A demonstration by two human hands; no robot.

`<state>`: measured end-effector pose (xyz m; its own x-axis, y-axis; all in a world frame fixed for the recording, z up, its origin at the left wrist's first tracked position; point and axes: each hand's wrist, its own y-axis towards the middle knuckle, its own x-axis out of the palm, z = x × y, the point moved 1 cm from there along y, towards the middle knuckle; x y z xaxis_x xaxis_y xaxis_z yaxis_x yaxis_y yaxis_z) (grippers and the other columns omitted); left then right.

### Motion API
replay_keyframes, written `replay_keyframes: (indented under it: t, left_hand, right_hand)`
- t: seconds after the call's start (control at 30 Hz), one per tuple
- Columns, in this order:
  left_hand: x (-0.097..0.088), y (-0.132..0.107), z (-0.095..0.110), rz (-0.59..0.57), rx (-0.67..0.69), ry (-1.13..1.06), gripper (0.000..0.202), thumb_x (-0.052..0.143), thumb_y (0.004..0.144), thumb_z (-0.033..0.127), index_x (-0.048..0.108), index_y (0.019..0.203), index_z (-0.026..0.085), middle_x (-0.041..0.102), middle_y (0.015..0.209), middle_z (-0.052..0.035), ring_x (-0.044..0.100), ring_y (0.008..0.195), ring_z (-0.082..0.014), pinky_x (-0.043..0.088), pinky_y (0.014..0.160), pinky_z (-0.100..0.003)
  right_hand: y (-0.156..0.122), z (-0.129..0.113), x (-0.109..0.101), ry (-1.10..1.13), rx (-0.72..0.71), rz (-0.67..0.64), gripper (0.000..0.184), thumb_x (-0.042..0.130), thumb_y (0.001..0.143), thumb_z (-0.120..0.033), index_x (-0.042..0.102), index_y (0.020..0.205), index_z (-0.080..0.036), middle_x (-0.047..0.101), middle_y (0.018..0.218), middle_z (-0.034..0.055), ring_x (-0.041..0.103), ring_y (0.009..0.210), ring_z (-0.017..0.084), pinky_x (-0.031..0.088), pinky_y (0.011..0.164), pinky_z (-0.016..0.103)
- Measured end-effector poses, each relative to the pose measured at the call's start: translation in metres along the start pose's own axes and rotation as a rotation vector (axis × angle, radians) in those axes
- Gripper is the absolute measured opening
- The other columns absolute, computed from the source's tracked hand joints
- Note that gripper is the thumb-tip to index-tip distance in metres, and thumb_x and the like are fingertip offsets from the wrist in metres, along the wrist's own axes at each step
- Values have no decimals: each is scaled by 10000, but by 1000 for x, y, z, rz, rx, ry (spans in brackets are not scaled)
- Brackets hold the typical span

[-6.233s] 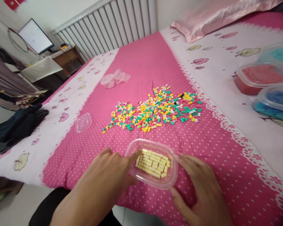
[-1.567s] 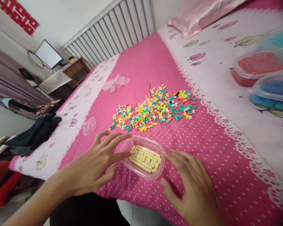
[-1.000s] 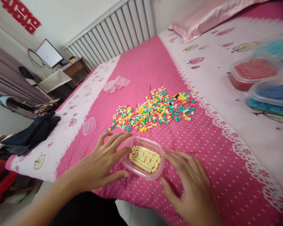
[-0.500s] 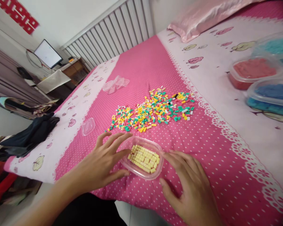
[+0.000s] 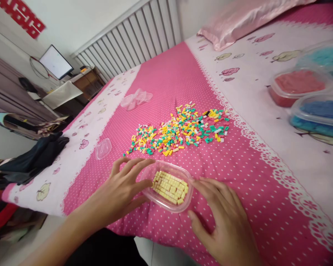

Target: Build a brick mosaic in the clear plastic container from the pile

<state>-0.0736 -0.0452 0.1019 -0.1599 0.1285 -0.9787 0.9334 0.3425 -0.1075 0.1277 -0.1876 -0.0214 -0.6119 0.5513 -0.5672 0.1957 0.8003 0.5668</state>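
A clear plastic container [image 5: 176, 207] rests on the pink bed cover between my hands. Pale yellow toy bricks [image 5: 170, 187], packed in neat rows, cover its floor. My left hand [image 5: 127, 184] is at the container's left side, fingers spread apart, with one fingertip over the rim beside the bricks. At the right end, my right hand [image 5: 222, 214] has its index fingertip against the rim and its thumb held apart. Beyond the container lies a loose pile of small bricks [image 5: 180, 129] in yellow, green, white and pink.
Several clear lids [image 5: 135, 99] lie on the cover past the pile, and a single lid [image 5: 103, 149] lies to the left. On the right stand tubs of red bricks [image 5: 299, 87], blue bricks [image 5: 322, 114] and teal bricks [image 5: 327, 55]. A pink pillow [image 5: 238, 22] is at the back.
My left thumb has drawn in toward the container's near side, and the left fingers have shifted slightly. My right hand and the brick pile look unchanged.
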Motion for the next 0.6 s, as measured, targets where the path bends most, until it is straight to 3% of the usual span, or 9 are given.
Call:
replay_keyframes:
  t: [0.1,0.23,0.3,0.43,0.6]
  left_hand:
    - [3,-3,-1,17,-44,-68,256,652,945,342,577,1179,269,468,1488,-121,460,1334,-335,293,1082,-558]
    - [24,-6,-2,75,-208,-415,850,768,773,612,332,1418,271,447,1498,-167,479,1367,-341,454,1068,-514]
    - [41,-5,0,120,-268,-611,1042,804,739,601,178,1519,308,377,1562,-175,458,1407,-352,463,1103,-535]
    - [75,2,3,259,-287,-985,1090,856,744,456,135,1557,360,312,1615,-163,417,1452,-359,420,1169,-551]
    - [98,6,4,362,-281,-1239,1054,830,782,400,117,1559,372,424,1557,-165,526,1370,-350,491,1109,-531]
  right_hand:
    - [-1,0,0,1,2,1,451,556,870,-197,516,1317,-153,680,1216,89,516,1160,273,409,950,437]
    - [-2,1,0,-6,0,-9,482,559,862,-210,495,1339,-175,680,1220,90,543,1159,282,449,948,468]
    - [-3,1,0,-18,-13,-2,494,546,859,-216,485,1348,-178,678,1208,100,566,1144,284,480,935,479]
    - [-4,3,4,-31,-13,7,553,540,851,-211,443,1394,-185,662,1220,113,599,1141,278,528,926,485]
    - [-18,8,-1,-53,44,-13,544,515,907,-250,390,1435,-209,647,1299,109,620,1202,253,555,963,446]
